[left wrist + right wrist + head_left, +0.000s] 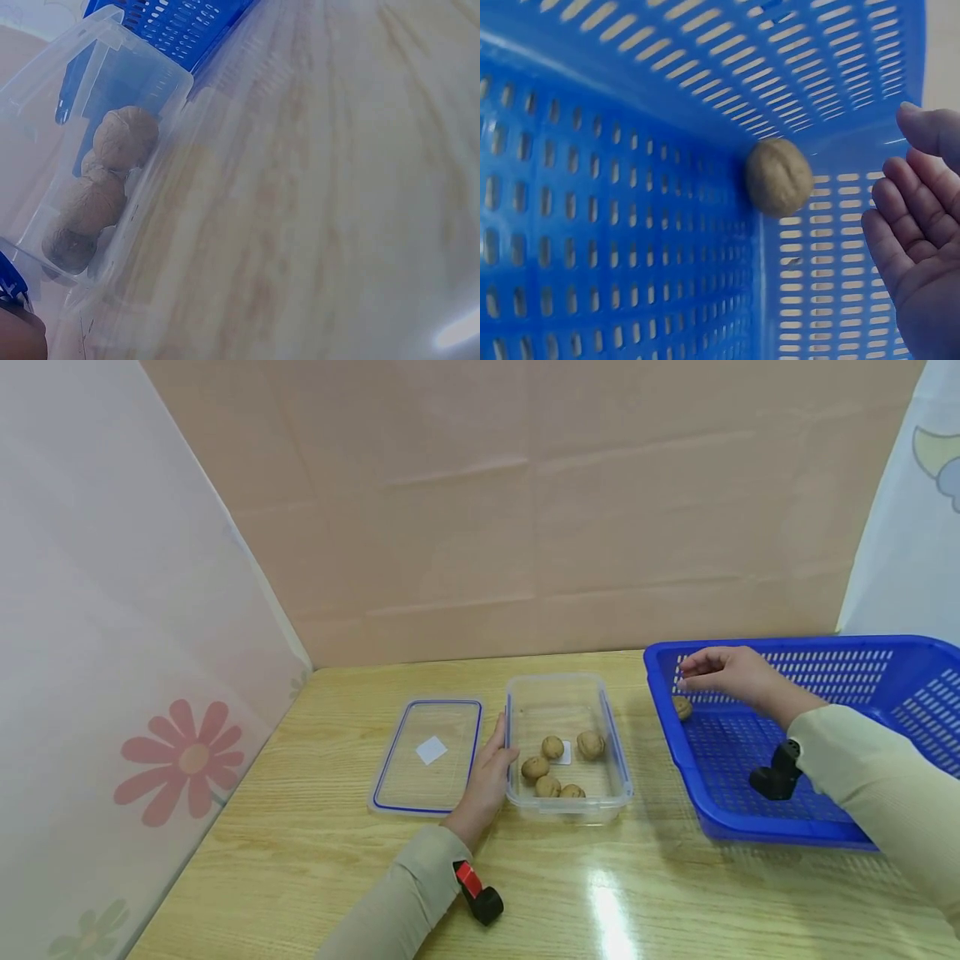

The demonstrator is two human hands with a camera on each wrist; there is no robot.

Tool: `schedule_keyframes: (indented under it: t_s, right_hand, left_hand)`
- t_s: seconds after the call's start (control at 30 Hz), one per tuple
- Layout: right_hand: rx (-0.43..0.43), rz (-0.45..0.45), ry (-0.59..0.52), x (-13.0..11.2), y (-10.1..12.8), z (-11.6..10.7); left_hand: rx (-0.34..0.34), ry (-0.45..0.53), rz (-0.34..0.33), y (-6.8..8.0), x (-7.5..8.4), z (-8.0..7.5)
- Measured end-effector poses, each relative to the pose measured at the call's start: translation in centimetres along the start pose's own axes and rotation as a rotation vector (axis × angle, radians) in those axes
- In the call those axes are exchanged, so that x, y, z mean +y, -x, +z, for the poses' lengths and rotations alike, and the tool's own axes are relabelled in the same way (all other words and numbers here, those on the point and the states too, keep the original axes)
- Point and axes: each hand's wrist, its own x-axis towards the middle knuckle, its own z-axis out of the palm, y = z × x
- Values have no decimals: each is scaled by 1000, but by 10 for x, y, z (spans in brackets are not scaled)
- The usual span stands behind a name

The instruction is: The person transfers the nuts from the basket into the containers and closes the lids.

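Note:
A clear plastic box (567, 807) sits mid-table with several walnuts (552, 747) inside; in the left wrist view the walnuts (124, 137) show through its wall (142, 82). My left hand (491, 770) rests flat against the box's left side, fingers straight. A blue slotted basket (757, 831) stands to the right. One walnut (682, 707) lies in its far left corner, also seen in the right wrist view as a walnut (778, 177) against the basket corner (630, 187). My right hand (716, 670) hovers just above it, fingers (900, 232) relaxed and empty.
The box's lid (427, 756), clear with a blue rim and a white sticker, lies flat left of the box. The wooden table (300, 860) is walled by a pink panel behind and white flowered curtains at both sides.

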Motion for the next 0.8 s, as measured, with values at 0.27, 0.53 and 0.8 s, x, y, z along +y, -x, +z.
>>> schedule_keyframes:
  t_s: [0.27, 0.53, 0.8]
  right_hand:
    - [-32, -1, 35, 9, -2, 6]
    - [-95, -15, 62, 20, 0, 6]
    - [-110, -9, 100, 26, -2, 12]
  left_hand:
    - [-6, 10, -2, 3, 3, 0]
    - [-3, 26, -1, -3, -15, 1]
    - [16, 22, 15, -7, -29, -1]
